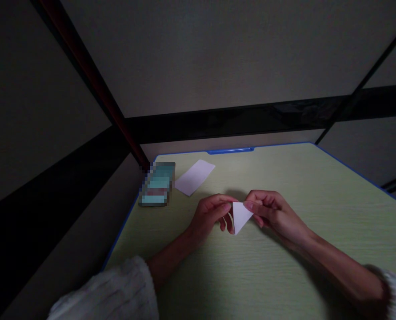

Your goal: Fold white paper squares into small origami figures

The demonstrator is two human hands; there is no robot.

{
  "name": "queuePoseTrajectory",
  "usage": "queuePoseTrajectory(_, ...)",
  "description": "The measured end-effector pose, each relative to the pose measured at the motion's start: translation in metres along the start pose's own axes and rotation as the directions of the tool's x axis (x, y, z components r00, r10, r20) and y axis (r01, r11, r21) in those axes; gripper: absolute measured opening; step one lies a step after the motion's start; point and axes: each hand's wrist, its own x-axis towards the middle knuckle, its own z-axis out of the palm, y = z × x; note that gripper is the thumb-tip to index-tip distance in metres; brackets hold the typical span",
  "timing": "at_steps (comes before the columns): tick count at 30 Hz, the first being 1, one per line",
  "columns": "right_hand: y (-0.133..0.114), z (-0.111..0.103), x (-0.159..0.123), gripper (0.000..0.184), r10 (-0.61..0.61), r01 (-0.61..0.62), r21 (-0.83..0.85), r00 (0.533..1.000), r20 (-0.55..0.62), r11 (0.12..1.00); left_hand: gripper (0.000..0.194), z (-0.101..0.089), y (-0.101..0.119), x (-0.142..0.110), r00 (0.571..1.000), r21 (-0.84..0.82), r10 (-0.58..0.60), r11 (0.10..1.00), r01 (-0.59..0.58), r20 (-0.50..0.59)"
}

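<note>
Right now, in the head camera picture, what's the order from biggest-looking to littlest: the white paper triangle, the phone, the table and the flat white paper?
1. Table
2. Phone, though its edges are blurred
3. Flat white paper
4. White paper triangle, as far as it shows

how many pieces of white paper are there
2. One triangular piece is pinched in the right hand, the left hand at its edge; a rectangular piece lies on the table, right of the pixelated device. Others might be hidden.

Dim light; grey wall [224,58], black band [198,123]; pale blue-edged table [278,169].
</note>
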Motion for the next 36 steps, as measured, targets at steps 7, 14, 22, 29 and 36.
queuePoseTrajectory(7, 0.0007, 0.0010, 0.0033, 0.025, 0.130, -0.139, 0.127, 0.989, 0.075, 0.982, 0.019, 0.0004, 0.0006, 0.0003, 1.000, -0.025, 0.010, 1.000, -0.010, 0.007)
queuePoseTrajectory(14, 0.0018, 0.0009, 0.0033, 0.024, 0.125, -0.138, 0.127, 0.986, 0.108, 0.982, 0.014, -0.0006, -0.0029, 0.0003, 1.000, -0.028, 0.019, 0.999, -0.019, -0.007)
queuePoseTrajectory(22, 0.0007, 0.0006, 0.0032, 0.022, 0.134, -0.147, 0.107, 0.983, 0.125, 0.983, 0.015, -0.0021, -0.0037, 0.0002, 0.999, -0.088, 0.049, 0.995, -0.046, 0.023)
queuePoseTrajectory(29, 0.0015, 0.0009, 0.0029, 0.022, 0.145, -0.158, 0.097, 0.982, 0.125, 0.983, 0.013, -0.0017, -0.0020, -0.0011, 1.000, -0.040, 0.027, 0.999, -0.026, 0.002)
queuePoseTrajectory(36, 0.0016, 0.0009, 0.0027, 0.023, 0.147, -0.161, 0.110, 0.981, 0.124, 0.981, 0.015, -0.0019, 0.0000, -0.0012, 1.000, -0.036, 0.007, 0.999, -0.006, 0.009)
